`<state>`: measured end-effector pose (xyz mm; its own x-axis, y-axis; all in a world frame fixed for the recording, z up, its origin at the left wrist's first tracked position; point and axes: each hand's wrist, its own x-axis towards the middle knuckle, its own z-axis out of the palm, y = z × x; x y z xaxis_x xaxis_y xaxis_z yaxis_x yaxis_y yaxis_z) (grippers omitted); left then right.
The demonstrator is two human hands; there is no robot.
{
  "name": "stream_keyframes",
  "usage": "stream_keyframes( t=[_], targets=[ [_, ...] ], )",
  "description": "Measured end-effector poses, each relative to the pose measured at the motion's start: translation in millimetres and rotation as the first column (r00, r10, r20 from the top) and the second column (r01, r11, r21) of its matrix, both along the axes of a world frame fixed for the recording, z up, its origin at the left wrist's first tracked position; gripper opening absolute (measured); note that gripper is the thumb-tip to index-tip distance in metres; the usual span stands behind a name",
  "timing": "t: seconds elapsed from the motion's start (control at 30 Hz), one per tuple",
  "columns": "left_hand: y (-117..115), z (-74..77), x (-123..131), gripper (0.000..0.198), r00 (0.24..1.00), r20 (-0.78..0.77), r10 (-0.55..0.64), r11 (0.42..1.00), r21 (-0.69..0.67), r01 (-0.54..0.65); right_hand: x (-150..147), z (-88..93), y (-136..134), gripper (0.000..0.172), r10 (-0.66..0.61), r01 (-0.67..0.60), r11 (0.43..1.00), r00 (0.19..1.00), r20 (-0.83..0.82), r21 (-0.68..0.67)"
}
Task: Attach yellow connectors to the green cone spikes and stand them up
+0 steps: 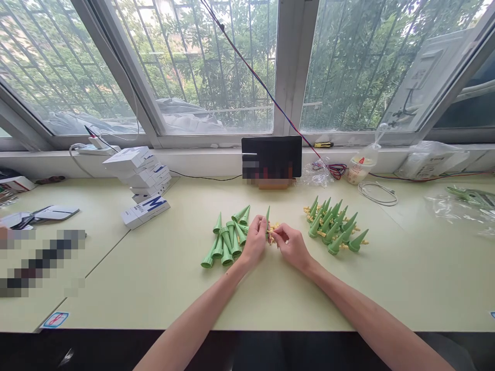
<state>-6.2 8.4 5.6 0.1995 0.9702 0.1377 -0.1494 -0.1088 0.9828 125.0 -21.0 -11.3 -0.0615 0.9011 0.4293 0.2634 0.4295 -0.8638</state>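
My left hand (255,241) is closed around a green plastic cone (268,214), its tip pointing up. My right hand (291,244) pinches a small yellow piece (270,232) against the cone's side. More small yellow pieces (274,239) lie on the table between the hands, partly hidden by the fingers. Beside my left hand is a loose pile of green cones (226,242), lying and leaning with open ends showing. To the right of my right hand several green cones (332,226) stand in rows, with yellow pieces sticking out of their sides.
A dark tablet (271,158) on a wooden stand is at the back. White boxes (139,172) are stacked at back left. A cup in a bag (360,167), a white cable (377,193) and plastic packaging (464,208) lie to the right. Another person's hand (4,233) shows at far left.
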Motion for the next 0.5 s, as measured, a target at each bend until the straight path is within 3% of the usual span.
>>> stream_keyframes(
  t=[0.5],
  targets=[
    [-1.8, 1.5, 0.2, 0.036, 0.998, -0.046, 0.036, 0.999, 0.038, -0.034, 2.3, -0.9, 2.6, 0.025, -0.002, 0.003, 0.997, 1.0, 0.015, -0.078]
  ],
)
